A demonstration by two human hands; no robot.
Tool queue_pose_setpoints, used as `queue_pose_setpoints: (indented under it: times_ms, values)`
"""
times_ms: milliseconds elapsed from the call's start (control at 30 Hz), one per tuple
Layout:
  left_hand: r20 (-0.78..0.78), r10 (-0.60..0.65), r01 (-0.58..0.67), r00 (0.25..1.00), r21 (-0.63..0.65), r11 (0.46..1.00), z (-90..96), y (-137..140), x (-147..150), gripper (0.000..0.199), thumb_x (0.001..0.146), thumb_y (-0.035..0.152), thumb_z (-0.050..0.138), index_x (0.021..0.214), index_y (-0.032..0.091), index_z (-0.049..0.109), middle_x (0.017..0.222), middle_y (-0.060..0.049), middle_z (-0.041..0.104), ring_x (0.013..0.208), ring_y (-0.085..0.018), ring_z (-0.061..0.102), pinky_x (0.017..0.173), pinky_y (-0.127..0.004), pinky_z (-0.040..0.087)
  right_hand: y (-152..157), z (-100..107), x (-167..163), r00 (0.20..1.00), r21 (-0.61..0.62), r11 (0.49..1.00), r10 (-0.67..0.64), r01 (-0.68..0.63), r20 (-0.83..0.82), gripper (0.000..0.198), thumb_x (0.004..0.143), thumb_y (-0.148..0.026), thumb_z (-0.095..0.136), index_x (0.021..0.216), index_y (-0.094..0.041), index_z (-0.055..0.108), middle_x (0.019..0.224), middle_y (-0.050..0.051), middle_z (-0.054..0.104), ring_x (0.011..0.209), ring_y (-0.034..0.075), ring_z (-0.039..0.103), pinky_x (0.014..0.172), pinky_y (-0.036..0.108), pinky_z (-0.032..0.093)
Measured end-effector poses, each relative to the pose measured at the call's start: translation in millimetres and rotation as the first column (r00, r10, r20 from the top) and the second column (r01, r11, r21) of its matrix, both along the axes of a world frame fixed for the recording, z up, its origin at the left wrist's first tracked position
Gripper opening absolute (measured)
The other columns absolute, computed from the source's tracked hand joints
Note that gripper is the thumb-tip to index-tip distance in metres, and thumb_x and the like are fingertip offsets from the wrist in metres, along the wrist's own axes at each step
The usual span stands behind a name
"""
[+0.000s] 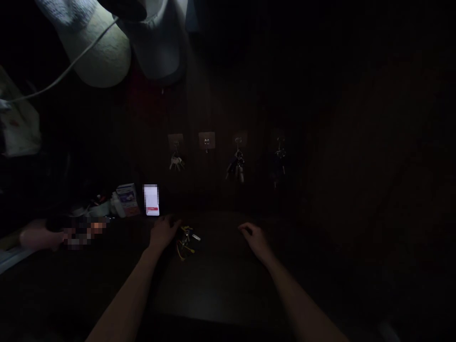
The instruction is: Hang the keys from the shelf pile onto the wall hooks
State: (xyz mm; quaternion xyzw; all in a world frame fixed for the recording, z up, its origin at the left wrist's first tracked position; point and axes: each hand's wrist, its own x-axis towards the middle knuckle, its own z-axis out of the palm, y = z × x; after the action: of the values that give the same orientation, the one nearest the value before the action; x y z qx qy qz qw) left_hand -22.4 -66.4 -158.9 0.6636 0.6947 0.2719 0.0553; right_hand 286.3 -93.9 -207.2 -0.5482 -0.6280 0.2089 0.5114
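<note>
In dim light, a bunch of keys [185, 236] with yellow tags or cords lies on the dark tabletop. My left hand [165, 232] rests just to the left of it, palm down with loosely bent fingers. Its fingertips come close to the keys, and contact cannot be made out. Farther right, my right hand [254, 240] lies on the tabletop, lightly curled, with a gap between thumb and fingers and nothing visible in it. Key bunches hang on wall hooks: a left one [176, 162], a middle one [237, 168] and a dark right one [280, 156].
One wall hook [207, 141] carries no bunch. A lit phone [151, 199] leans upright behind my left hand, beside a small box [127, 198] and a white bottle [117, 204]. Caps, a light one [96, 52] and a grey one [155, 52], hang above with a cable [71, 66].
</note>
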Motion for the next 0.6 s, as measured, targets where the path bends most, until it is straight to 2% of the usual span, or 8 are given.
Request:
queue_pose_setpoints:
  times_ms: [100,333,500,600]
  values:
    - [0.117,-0.061,0.068,0.991,-0.05,0.996,-11.4,1.5,0.1,0.037,0.081,0.04,0.045,0.106,0.015,0.058,0.106,-0.012,0.062,0.1,-0.024,0.057,0.085,-0.034,0.042,-1.0,0.5,-0.3,1.0,-0.013,1.0,-0.009,0.009,0.03,0.023,0.074,-0.03,0.045,0.075,-0.021,0.065,0.084,0.004,0.067,0.085,0.021,0.061,0.078,0.032,0.044]
    - [0.307,-0.194,0.186,0.932,0.056,0.981,-22.8,0.3,38.8,0.031,0.076,0.032,0.052,0.102,0.017,0.061,0.103,-0.009,0.066,0.096,-0.022,0.06,0.083,-0.031,0.044,0.6,-1.1,-0.6,0.997,-0.01,1.0,-0.004,0.005,0.078,0.021,0.076,-0.024,0.044,0.077,-0.021,0.065,0.084,0.004,0.066,0.084,0.02,0.061,0.079,0.033,0.044]
    - [0.423,-0.299,0.258,0.855,0.154,0.954,-26.7,-5.5,74.7,0.029,0.075,0.036,0.055,0.096,0.018,0.064,0.098,-0.008,0.068,0.093,-0.022,0.062,0.082,-0.032,0.045,-8.7,5.7,-6.0,0.974,0.043,0.999,0.022,-0.033,0.226,0.023,0.079,-0.016,0.043,0.084,-0.02,0.064,0.087,0.004,0.065,0.086,0.018,0.06,0.08,0.032,0.045]
    - [0.47,-0.365,0.298,0.804,0.214,0.93,-27.9,-13.3,91.6,0.028,0.077,0.038,0.054,0.095,0.02,0.064,0.098,-0.006,0.068,0.093,-0.021,0.062,0.081,-0.031,0.046,-21.2,13.7,-15.3,0.927,0.087,0.987,0.095,-0.135,0.362,0.025,0.082,-0.015,0.043,0.096,-0.022,0.063,0.096,0.004,0.064,0.092,0.017,0.058,0.083,0.031,0.044]
